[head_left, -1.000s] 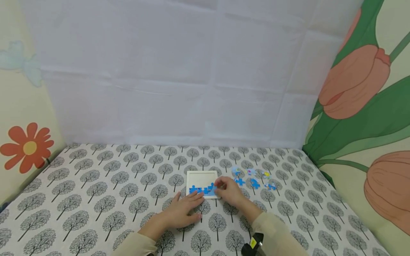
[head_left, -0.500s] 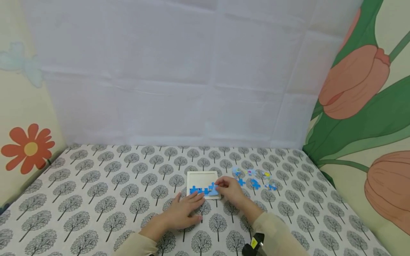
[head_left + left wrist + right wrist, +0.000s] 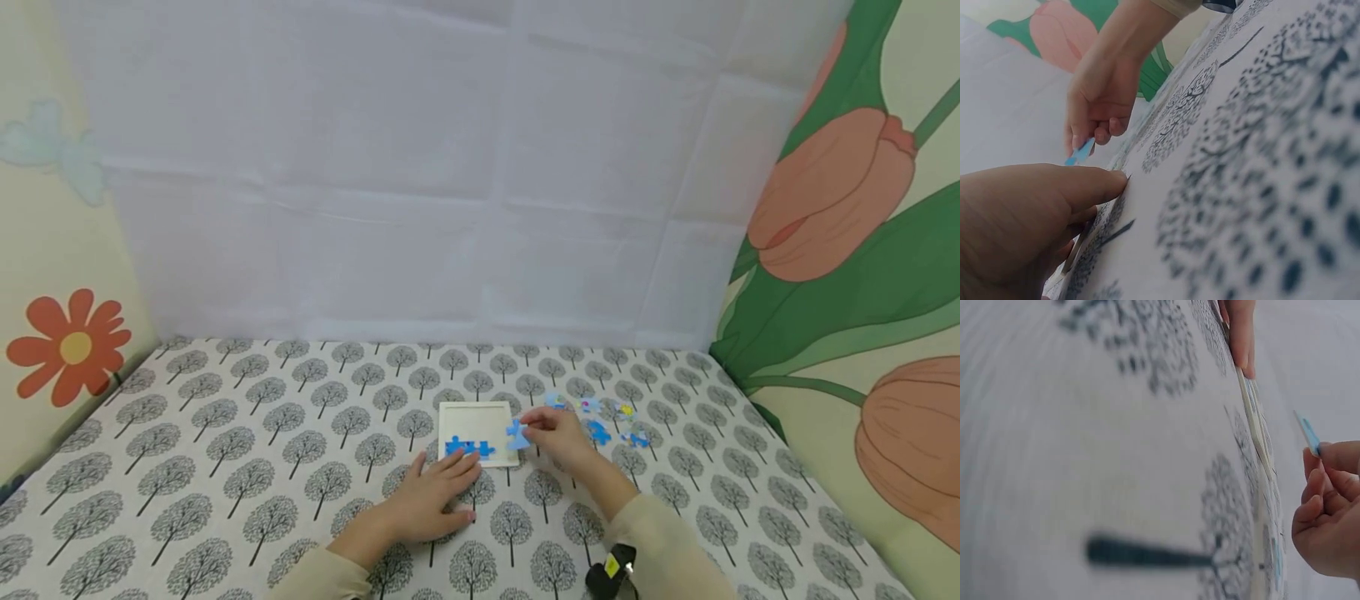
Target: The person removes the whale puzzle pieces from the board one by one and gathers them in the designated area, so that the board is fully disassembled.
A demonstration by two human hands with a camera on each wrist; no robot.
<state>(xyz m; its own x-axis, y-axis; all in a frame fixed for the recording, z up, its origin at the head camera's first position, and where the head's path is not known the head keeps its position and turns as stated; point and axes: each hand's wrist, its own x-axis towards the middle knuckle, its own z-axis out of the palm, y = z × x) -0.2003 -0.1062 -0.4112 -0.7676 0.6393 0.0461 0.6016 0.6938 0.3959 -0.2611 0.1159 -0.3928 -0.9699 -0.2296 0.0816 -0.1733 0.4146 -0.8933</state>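
My right hand (image 3: 558, 437) pinches a light-blue puzzle piece (image 3: 516, 435) between thumb and fingertips, above the right edge of a white puzzle frame (image 3: 477, 412). In the right wrist view the pinched piece is raised off the table, seen nearly edge-on. My left hand (image 3: 431, 500) lies with fingers extended, its fingertips resting on the near edge of the frame. Joined blue puzzle pieces (image 3: 468, 447) sit along the frame's lower left; the fingers partly cover them. In the left wrist view the left thumb (image 3: 1100, 184) points toward the held piece.
Right of the frame lie several loose puzzle pieces, including a blue one (image 3: 597, 432), one with a yellow spot (image 3: 625, 410) and another blue one (image 3: 636, 439). A tree-patterned cloth (image 3: 300, 483) covers the table. A white curtain (image 3: 420, 183) hangs behind.
My right hand has lifted the light-blue piece from the frame's lower right corner and moved right with it. The bare frame floor now shows there. My left hand stays put.
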